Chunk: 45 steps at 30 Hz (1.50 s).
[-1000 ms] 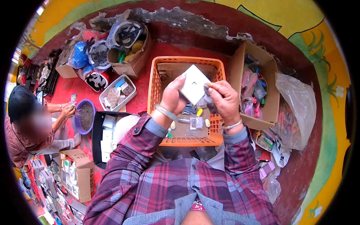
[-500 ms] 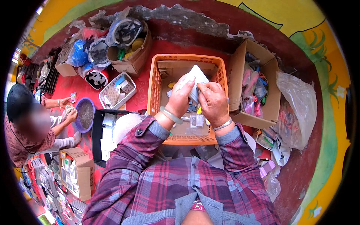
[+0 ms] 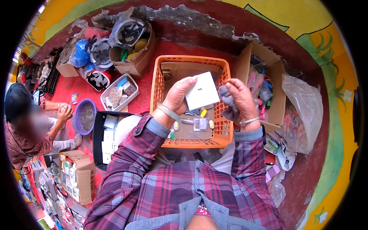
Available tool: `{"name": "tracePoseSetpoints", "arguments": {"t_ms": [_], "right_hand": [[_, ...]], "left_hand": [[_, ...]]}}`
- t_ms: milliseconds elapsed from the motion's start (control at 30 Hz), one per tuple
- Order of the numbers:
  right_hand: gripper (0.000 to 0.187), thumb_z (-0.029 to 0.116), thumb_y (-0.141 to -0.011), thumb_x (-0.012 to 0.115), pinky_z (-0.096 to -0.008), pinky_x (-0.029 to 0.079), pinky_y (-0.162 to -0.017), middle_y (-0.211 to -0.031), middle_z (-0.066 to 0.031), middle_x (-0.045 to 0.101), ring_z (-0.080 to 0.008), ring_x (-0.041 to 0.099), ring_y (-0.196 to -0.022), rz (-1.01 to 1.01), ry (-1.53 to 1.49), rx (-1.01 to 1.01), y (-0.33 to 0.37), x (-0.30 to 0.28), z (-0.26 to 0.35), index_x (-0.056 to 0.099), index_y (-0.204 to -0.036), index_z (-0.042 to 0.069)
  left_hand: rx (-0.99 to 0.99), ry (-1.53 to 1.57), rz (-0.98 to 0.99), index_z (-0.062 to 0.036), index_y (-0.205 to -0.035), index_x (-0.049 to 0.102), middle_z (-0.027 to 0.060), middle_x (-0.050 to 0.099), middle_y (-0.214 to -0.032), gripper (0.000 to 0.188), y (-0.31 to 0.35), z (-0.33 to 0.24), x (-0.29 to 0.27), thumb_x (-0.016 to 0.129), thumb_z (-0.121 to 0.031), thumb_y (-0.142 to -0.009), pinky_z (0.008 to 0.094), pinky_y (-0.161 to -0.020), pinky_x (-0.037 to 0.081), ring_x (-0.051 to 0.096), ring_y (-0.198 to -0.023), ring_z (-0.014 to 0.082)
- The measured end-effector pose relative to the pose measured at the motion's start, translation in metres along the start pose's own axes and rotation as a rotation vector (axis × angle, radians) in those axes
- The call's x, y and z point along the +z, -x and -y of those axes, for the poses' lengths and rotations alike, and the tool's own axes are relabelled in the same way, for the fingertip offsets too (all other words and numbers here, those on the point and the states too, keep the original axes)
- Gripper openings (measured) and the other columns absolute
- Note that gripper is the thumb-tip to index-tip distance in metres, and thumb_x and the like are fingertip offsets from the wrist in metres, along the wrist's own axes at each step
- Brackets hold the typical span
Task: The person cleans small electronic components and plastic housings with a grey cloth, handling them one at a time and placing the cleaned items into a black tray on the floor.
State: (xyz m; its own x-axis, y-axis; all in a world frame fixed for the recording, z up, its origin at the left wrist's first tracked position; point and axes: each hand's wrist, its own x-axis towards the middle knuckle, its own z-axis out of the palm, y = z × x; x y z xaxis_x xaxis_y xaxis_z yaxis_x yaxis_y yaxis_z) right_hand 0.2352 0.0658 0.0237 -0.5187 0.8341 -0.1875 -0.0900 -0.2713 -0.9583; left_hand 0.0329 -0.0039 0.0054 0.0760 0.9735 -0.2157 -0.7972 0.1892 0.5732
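My left hand [image 3: 179, 96] grips a white square plate [image 3: 202, 91] by its left edge; a small rectangular notch shows near the middle of its face. To the right of the plate, my right hand [image 3: 243, 100] pinches a crumpled grey cloth [image 3: 227, 100], which hangs from the fingers apart from the plate. Both hands are above an orange plastic basket [image 3: 191, 145]. Inside it, below the plate, lie a clear plastic piece [image 3: 200, 123], a yellow item [image 3: 203, 113] and several small white and yellow pieces.
To the right stands an open cardboard box [image 3: 264, 57] of colourful items. At left are a white basket [image 3: 132, 100], a black box [image 3: 99, 147] with white pieces and a purple basin [image 3: 79, 122]. A person [image 3: 30, 130] sits beside the basin.
My right hand has moved off the plate to the right, with the grey cloth now visible. The plate has turned its broad face up. The other person's hands have come together.
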Motion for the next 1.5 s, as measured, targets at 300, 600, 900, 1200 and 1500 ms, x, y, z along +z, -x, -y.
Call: {"name": "tracePoseSetpoints", "arguments": {"t_ms": [300, 600, 900, 1200, 1500], "right_hand": [[0.025, 0.015, -0.086, 0.065, -0.0205, 0.048, -0.068, -0.090, -0.0018, 0.064, -0.0072, 0.058, -0.078, 0.033, -0.041, 0.044, 0.006, 0.033, 0.000, 0.064, -0.102, -0.005], [0.023, 0.013, -0.085, 0.066, -0.0211, 0.047, -0.068, -0.086, -0.0020, 0.062, -0.0080, 0.057, -0.078, -0.038, 0.202, -0.136, -0.001, 0.028, -0.021, 0.066, -0.101, -0.004], [0.025, 0.013, -0.085, 0.067, -0.0214, 0.047, -0.069, -0.089, -0.0036, 0.063, -0.0086, 0.057, -0.080, -0.058, 0.139, -0.101, 0.003, 0.032, -0.013, 0.065, -0.102, -0.005], [0.026, 0.013, -0.085, 0.066, -0.0208, 0.048, -0.069, -0.089, -0.0036, 0.065, -0.0083, 0.059, -0.078, -0.068, 0.058, -0.079, 0.003, 0.031, -0.010, 0.065, -0.104, -0.005], [0.027, 0.015, -0.085, 0.067, -0.0209, 0.049, -0.068, -0.088, -0.0040, 0.065, -0.0083, 0.059, -0.078, -0.049, 0.104, -0.105, 0.003, 0.029, -0.014, 0.065, -0.104, -0.005]], "left_hand": [[0.097, -0.137, 0.033, 0.0021, -0.119, 0.050, 0.0123, 0.061, -0.111, 0.044, 0.002, 0.010, -0.003, 0.065, -0.005, -0.078, 0.0334, -0.090, 0.048, 0.061, -0.099, 0.0217], [0.129, -0.168, -0.034, 0.0037, -0.114, 0.053, 0.0110, 0.061, -0.108, 0.037, 0.000, 0.015, -0.003, 0.057, 0.002, -0.077, 0.0329, -0.089, 0.046, 0.060, -0.098, 0.0198], [0.169, -0.157, -0.017, 0.0034, -0.114, 0.052, 0.0109, 0.060, -0.108, 0.036, -0.001, 0.016, -0.004, 0.057, -0.001, -0.079, 0.0333, -0.089, 0.047, 0.060, -0.097, 0.0202], [0.060, -0.167, 0.050, 0.0038, -0.120, 0.049, 0.0141, 0.059, -0.115, 0.039, 0.002, 0.004, -0.005, 0.060, -0.004, -0.083, 0.0344, -0.092, 0.048, 0.060, -0.104, 0.0229], [0.059, -0.186, -0.003, 0.0046, -0.117, 0.051, 0.0144, 0.060, -0.112, 0.036, 0.000, 0.006, -0.005, 0.059, -0.002, -0.083, 0.0329, -0.089, 0.050, 0.062, -0.100, 0.0226]]}}
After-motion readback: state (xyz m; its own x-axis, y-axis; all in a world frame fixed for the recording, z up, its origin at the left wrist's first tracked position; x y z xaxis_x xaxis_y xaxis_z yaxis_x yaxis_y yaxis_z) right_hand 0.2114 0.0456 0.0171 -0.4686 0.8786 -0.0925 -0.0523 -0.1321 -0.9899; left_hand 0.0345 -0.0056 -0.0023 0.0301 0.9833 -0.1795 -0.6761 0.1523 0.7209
